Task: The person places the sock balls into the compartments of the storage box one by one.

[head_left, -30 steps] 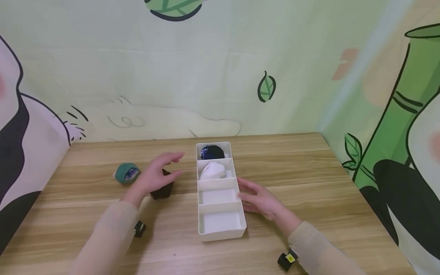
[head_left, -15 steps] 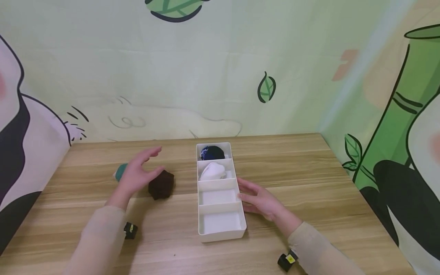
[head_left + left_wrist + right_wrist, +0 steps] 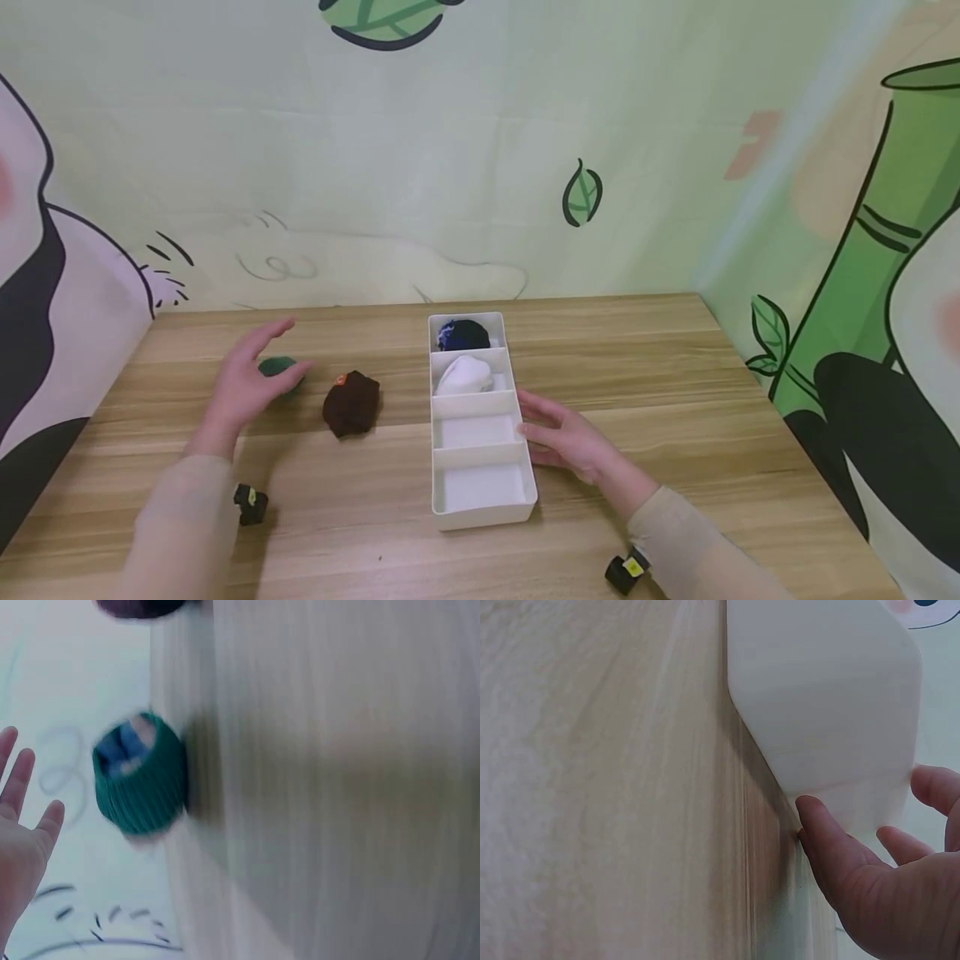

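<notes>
Altogether, four bundles [image 3: 352,405], one tray [image 3: 486,518].

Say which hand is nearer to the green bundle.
Left. The left hand is close by the green bundle, partly covering it in the head view; the right hand is farther off, beside the white tray.
</notes>
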`<act>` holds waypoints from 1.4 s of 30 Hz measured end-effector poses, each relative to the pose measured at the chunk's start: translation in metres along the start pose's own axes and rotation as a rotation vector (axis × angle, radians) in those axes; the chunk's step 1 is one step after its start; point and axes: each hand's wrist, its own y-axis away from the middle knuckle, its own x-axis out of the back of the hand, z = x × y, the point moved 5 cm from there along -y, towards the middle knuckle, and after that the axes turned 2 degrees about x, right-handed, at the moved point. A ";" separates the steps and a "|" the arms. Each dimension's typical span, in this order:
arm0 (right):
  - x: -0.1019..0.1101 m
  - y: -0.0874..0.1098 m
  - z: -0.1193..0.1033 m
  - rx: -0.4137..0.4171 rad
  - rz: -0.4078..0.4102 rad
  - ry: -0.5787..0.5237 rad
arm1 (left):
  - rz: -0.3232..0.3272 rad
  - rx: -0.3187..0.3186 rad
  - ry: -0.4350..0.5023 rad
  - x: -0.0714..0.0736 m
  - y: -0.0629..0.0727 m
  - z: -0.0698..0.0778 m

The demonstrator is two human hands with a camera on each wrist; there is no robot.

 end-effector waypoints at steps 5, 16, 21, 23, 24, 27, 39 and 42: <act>0.001 0.000 0.002 -0.006 0.003 -0.007 | -0.015 0.071 -0.047 0.014 0.003 -0.014; 0.000 0.001 0.001 -0.012 0.011 -0.007 | -0.102 0.063 -0.113 0.020 0.002 -0.037; 0.000 0.001 -0.001 -0.003 0.004 -0.004 | -0.146 0.034 -0.142 0.018 0.001 -0.045; 0.000 0.001 -0.001 0.004 -0.003 -0.005 | -0.154 0.026 -0.148 0.017 0.001 -0.048; 0.000 0.000 0.000 0.005 -0.003 -0.005 | -0.157 0.023 -0.155 0.017 0.001 -0.048; -0.001 0.000 0.000 0.006 -0.010 -0.003 | -0.176 0.007 -0.173 0.016 0.001 -0.051; 0.000 -0.002 0.002 0.004 -0.005 -0.006 | -0.248 -0.081 -0.257 0.012 0.005 -0.060; 0.001 -0.001 0.002 0.004 -0.006 -0.005 | -0.253 -0.093 -0.244 0.011 0.006 -0.060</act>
